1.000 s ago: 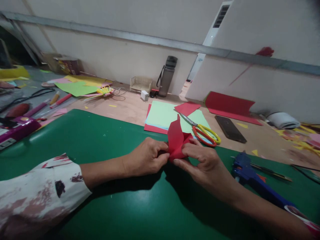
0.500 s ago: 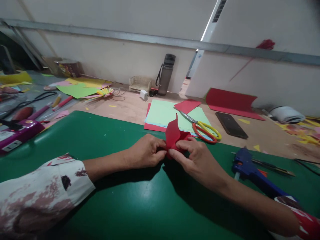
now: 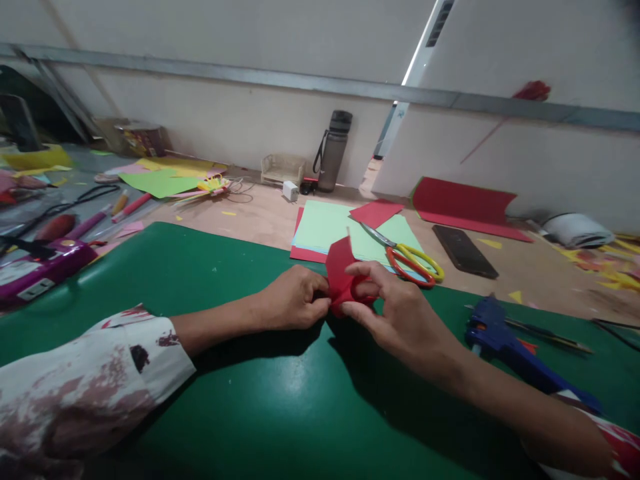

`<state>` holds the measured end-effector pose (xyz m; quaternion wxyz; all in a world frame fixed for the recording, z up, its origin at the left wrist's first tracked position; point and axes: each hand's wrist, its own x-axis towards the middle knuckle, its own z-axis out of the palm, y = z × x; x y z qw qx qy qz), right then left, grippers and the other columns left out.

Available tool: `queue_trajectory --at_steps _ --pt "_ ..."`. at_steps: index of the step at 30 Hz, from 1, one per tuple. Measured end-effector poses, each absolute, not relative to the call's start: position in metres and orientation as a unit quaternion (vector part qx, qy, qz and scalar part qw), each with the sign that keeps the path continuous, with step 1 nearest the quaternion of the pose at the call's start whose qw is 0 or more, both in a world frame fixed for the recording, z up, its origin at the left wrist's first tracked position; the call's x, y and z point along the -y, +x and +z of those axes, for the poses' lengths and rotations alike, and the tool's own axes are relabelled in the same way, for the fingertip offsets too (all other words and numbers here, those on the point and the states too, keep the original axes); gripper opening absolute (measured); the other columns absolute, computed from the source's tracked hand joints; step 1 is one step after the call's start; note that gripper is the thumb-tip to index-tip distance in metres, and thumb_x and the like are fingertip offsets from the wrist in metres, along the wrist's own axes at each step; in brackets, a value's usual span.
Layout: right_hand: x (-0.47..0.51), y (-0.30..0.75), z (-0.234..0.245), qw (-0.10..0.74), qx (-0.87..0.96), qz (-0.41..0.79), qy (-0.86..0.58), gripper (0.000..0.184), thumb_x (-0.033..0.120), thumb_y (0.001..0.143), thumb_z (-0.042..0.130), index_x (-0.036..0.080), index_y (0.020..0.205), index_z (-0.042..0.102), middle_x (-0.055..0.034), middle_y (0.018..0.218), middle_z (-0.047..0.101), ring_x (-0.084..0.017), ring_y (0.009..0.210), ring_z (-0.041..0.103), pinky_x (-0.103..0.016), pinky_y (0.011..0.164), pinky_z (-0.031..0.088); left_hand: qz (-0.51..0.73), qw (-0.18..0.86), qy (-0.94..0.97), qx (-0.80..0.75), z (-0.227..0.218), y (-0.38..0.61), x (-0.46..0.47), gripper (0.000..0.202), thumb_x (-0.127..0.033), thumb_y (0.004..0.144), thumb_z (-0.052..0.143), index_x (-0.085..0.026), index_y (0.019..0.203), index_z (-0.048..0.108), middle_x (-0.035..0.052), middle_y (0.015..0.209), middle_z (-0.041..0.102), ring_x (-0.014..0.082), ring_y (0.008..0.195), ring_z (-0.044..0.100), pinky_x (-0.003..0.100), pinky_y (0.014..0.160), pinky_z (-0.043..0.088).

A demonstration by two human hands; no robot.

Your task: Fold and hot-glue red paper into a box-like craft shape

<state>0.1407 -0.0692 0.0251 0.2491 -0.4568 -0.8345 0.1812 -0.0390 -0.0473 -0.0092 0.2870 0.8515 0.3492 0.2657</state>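
Note:
A folded piece of red paper (image 3: 341, 265) is held between my two hands, just above the green mat (image 3: 240, 413). My left hand (image 3: 295, 298) pinches its left edge between thumb and fingers. From the other side, my right hand (image 3: 395, 310) grips it, the thumb low in front and the index finger curled over a fold. One red flap stands up above the fingers; the inner folds are partly hidden by my right hand. Beyond it, scissors (image 3: 410, 257) with orange and yellow handles lie on a stack of pale green paper (image 3: 325, 227).
On the right lie a blue glue gun (image 3: 500, 337), a cutter knife (image 3: 550, 335) and a black phone (image 3: 464, 251). Folded red card (image 3: 465, 203) and a grey bottle (image 3: 333, 153) are at the back. A purple power strip (image 3: 47, 270) and pens sit at left.
My right index finger has lifted and curled over the red paper, and the folds have shifted between my fingers. My left hand keeps its pinch.

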Motion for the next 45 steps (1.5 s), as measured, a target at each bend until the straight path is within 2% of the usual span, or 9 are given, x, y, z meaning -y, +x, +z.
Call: queue_trajectory --at_steps 2,6,13,22,27,33,37,42,45 --pt "0.069 0.144 0.029 0.235 0.855 0.183 -0.424 0.034 0.021 0.084 0.051 0.018 0.118 0.050 -0.0005 0.075 0.067 -0.016 0.072 0.061 -0.027 0.068 0.044 0.257 0.301 0.853 -0.340 -0.008 -0.041 0.045 0.019 -0.004 0.070 0.044 -0.010 0.068 0.062 -0.0008 0.062 0.058 0.0085 0.055 0.048 0.019 0.052 0.033" --pt "0.063 0.151 0.033 0.199 0.894 0.156 -0.371 0.028 0.016 0.088 0.039 0.018 0.108 0.059 -0.0018 0.078 0.069 -0.014 0.067 0.062 -0.023 0.061 0.045 0.238 0.327 0.852 -0.334 -0.008 -0.044 0.042 0.021 -0.004 0.070 0.042 -0.010 0.073 0.062 -0.0015 0.062 0.057 0.0085 0.054 0.047 0.019 0.050 0.033" --pt "0.050 0.155 0.020 0.217 0.895 0.088 -0.381 0.021 0.012 0.082 0.049 0.019 0.088 0.068 -0.0008 0.080 0.072 -0.015 0.069 0.065 -0.023 0.064 0.046 0.237 0.340 0.855 -0.312 -0.008 -0.045 0.042 0.017 -0.005 0.070 0.044 -0.011 0.066 0.059 -0.0039 0.058 0.048 0.0068 0.051 0.040 0.019 0.049 0.030" --pt "0.054 0.149 0.022 0.161 0.886 -0.048 -0.432 0.021 0.016 0.082 0.048 0.019 0.081 0.069 -0.0033 0.069 0.071 -0.017 0.060 0.062 -0.026 0.056 0.036 0.230 0.399 0.828 -0.320 0.001 -0.042 0.042 0.020 -0.004 0.075 0.043 -0.010 0.074 0.063 -0.0049 0.057 0.045 0.0071 0.054 0.038 0.017 0.050 0.030" --pt "0.055 0.143 0.025 0.111 0.865 -0.118 -0.474 0.021 0.022 0.083 0.048 0.019 0.075 0.068 -0.0046 0.060 0.068 -0.018 0.056 0.060 -0.027 0.051 0.028 0.234 0.472 0.789 -0.317 0.001 -0.043 0.039 0.019 -0.004 0.076 0.045 -0.011 0.077 0.062 -0.0039 0.063 0.052 0.0080 0.060 0.045 0.018 0.058 0.037" --pt "0.055 0.140 0.028 0.091 0.873 -0.107 -0.468 0.022 0.023 0.084 0.050 0.021 0.068 0.065 -0.0009 0.065 0.069 -0.016 0.058 0.060 -0.027 0.051 0.025 0.299 0.497 0.741 -0.338 0.000 -0.043 0.038 0.017 -0.012 0.081 0.047 -0.010 0.083 0.064 -0.0019 0.067 0.058 0.0084 0.059 0.049 0.019 0.058 0.038" --pt "0.055 0.139 0.024 0.103 0.882 -0.093 -0.450 0.022 0.023 0.084 0.051 0.022 0.069 0.067 -0.0004 0.066 0.069 -0.014 0.059 0.058 -0.026 0.051 0.024 0.361 0.571 0.683 -0.278 -0.007 -0.039 0.037 0.025 -0.010 0.078 0.051 -0.011 0.099 0.063 0.0037 0.084 0.066 0.0127 0.077 0.059 0.026 0.074 0.045" --pt "0.053 0.136 0.019 0.120 0.892 -0.127 -0.416 0.022 0.022 0.084 0.052 0.021 0.069 0.068 -0.0012 0.063 0.066 -0.015 0.058 0.053 -0.028 0.055 0.025 0.386 0.544 0.671 -0.323 -0.014 -0.033 0.039 0.024 -0.005 0.073 0.049 -0.011 0.087 0.068 0.0023 0.080 0.067 0.0117 0.075 0.058 0.023 0.071 0.046" --pt "0.053 0.136 0.021 0.142 0.892 -0.183 -0.388 0.023 0.022 0.084 0.051 0.020 0.070 0.069 -0.0034 0.063 0.061 -0.017 0.062 0.049 -0.032 0.064 0.030 0.394 0.530 0.669 -0.340 -0.014 -0.032 0.042 0.024 -0.005 0.075 0.048 -0.012 0.086 0.068 0.0010 0.079 0.067 0.0110 0.073 0.058 0.022 0.068 0.046"
